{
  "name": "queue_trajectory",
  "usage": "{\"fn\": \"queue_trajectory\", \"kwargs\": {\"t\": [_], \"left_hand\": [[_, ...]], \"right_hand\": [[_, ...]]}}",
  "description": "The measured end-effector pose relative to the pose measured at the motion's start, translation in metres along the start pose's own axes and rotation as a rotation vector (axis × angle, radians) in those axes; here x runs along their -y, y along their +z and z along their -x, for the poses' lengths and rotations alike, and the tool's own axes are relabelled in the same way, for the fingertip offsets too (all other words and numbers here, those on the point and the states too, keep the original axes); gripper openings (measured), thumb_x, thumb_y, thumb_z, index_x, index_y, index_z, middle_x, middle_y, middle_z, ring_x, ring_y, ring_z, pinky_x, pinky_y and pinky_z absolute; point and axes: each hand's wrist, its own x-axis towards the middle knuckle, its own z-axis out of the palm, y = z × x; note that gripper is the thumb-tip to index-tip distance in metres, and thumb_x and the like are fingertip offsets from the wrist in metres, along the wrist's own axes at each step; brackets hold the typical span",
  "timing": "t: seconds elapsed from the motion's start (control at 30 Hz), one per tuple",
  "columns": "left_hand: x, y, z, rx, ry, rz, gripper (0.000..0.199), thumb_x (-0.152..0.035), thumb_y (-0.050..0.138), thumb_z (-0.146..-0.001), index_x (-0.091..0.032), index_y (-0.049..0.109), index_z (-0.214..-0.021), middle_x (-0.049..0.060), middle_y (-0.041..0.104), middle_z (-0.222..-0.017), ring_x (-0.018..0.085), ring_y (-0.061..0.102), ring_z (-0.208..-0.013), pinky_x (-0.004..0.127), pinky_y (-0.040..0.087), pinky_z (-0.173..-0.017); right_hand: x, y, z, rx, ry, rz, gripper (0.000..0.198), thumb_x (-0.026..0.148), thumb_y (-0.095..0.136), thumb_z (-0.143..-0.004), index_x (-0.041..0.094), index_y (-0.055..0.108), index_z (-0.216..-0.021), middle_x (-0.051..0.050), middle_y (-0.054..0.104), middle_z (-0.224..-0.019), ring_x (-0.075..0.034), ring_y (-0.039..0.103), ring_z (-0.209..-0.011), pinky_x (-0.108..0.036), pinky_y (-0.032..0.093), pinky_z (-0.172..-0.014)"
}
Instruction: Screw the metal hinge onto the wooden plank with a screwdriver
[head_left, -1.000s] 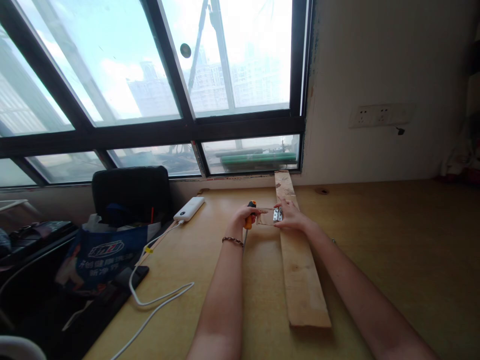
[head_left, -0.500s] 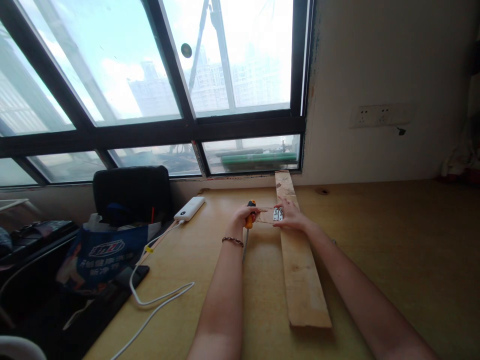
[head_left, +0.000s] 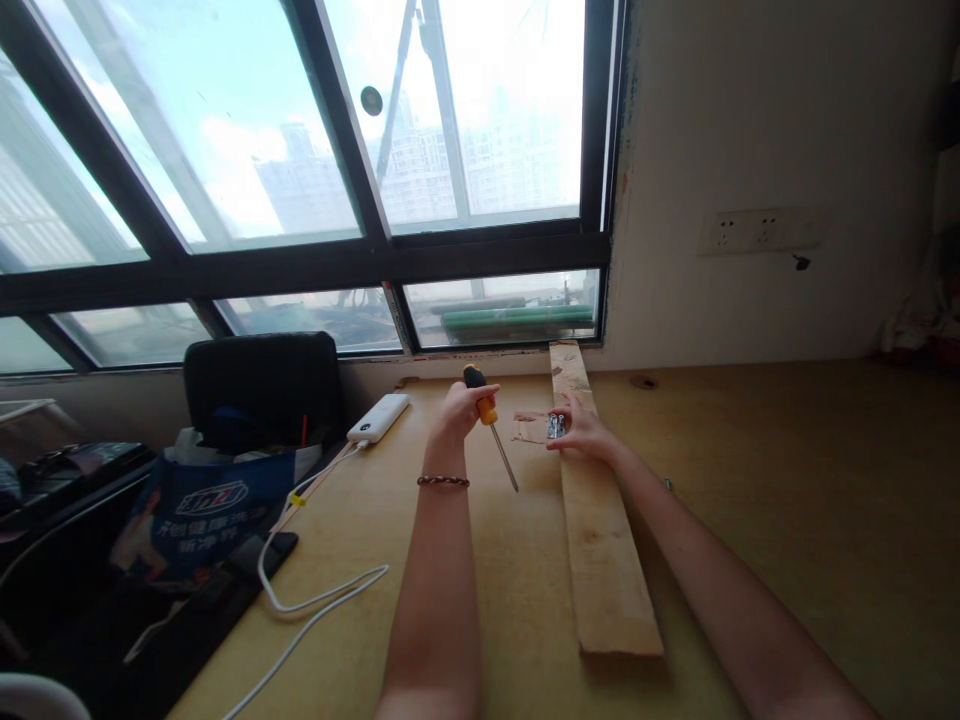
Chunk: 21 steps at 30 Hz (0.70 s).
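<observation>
A screwdriver (head_left: 487, 412) with a yellow and black handle is gripped in my left hand (head_left: 456, 408), its metal shaft slanting down to the right above the table. My right hand (head_left: 585, 430) rests on a long wooden plank (head_left: 611, 560), thumb and fingers pinching the sides of a small silver hinge (head_left: 556, 427). Beside the hinge a small thin piece of wood (head_left: 529, 427) sticks out to the left of the plank. Whether screws sit in the hinge is too small to tell.
A white power bank (head_left: 379, 418) with a white cable (head_left: 322, 605) lies at the table's left edge. A small metal piece (head_left: 668, 484) lies right of the plank. Left of the table stand a black chair (head_left: 262, 385) and a blue bag (head_left: 206, 510). Windows rise behind.
My left hand has drawn back left from the small wood piece and lifted the screwdriver, whose tip has swung to the right. My right hand stays at the hinge.
</observation>
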Motion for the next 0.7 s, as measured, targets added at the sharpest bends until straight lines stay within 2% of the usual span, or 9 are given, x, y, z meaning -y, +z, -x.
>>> {"fn": "queue_trajectory", "kwargs": {"t": [0.13,0.23,0.3,0.4,0.5,0.7], "left_hand": [[-0.02,0.019,0.007,-0.073,0.227,0.305,0.024,-0.018,0.072,-0.058,-0.012,0.054,-0.073,0.0,0.055,-0.059,0.009,0.055,-0.056,0.022,0.043,-0.056],[-0.026,0.033,0.011,-0.087,0.282,0.413,0.033,-0.027,0.069,-0.064,-0.021,0.054,-0.093,-0.002,0.057,-0.071,0.011,0.059,-0.071,0.023,0.044,-0.062],[-0.025,0.04,0.012,-0.105,0.303,0.409,0.032,-0.032,0.065,-0.068,-0.026,0.052,-0.097,-0.004,0.056,-0.07,0.01,0.059,-0.072,0.022,0.044,-0.063],[-0.02,0.047,0.01,-0.09,0.361,0.418,0.027,-0.03,0.065,-0.069,-0.025,0.053,-0.093,-0.005,0.052,-0.067,0.006,0.055,-0.064,0.02,0.042,-0.062],[-0.014,0.054,0.007,-0.066,0.419,0.482,0.028,-0.024,0.07,-0.063,-0.02,0.052,-0.083,-0.005,0.049,-0.066,0.004,0.05,-0.057,0.019,0.04,-0.058],[-0.013,0.069,0.012,-0.052,0.458,0.459,0.026,-0.025,0.07,-0.061,-0.017,0.049,-0.074,-0.004,0.047,-0.064,0.005,0.048,-0.057,0.02,0.04,-0.057]], "right_hand": [[0.004,-0.002,0.002,-0.011,-0.013,0.026,0.085,0.038,0.079,-0.044,0.019,0.044,-0.119,-0.008,0.056,-0.112,-0.027,0.046,-0.114,-0.04,0.032,-0.097],[0.005,-0.002,0.003,-0.005,-0.014,0.03,0.081,0.037,0.079,-0.045,0.019,0.046,-0.117,-0.009,0.056,-0.112,-0.028,0.045,-0.115,-0.041,0.031,-0.098],[0.006,-0.002,0.003,-0.002,-0.022,0.039,0.076,0.037,0.078,-0.045,0.019,0.049,-0.113,-0.009,0.056,-0.112,-0.028,0.043,-0.116,-0.041,0.03,-0.098],[0.006,-0.002,0.003,-0.003,-0.021,0.057,0.072,0.038,0.078,-0.045,0.018,0.052,-0.11,-0.01,0.055,-0.113,-0.028,0.041,-0.118,-0.042,0.029,-0.099],[0.005,-0.002,0.003,-0.007,-0.015,0.058,0.075,0.038,0.078,-0.045,0.018,0.05,-0.112,-0.01,0.055,-0.114,-0.028,0.041,-0.118,-0.041,0.03,-0.099],[0.001,0.0,0.001,-0.016,-0.02,0.04,0.096,0.039,0.078,-0.044,0.016,0.034,-0.126,-0.012,0.055,-0.115,-0.027,0.043,-0.116,-0.041,0.032,-0.097]]}}
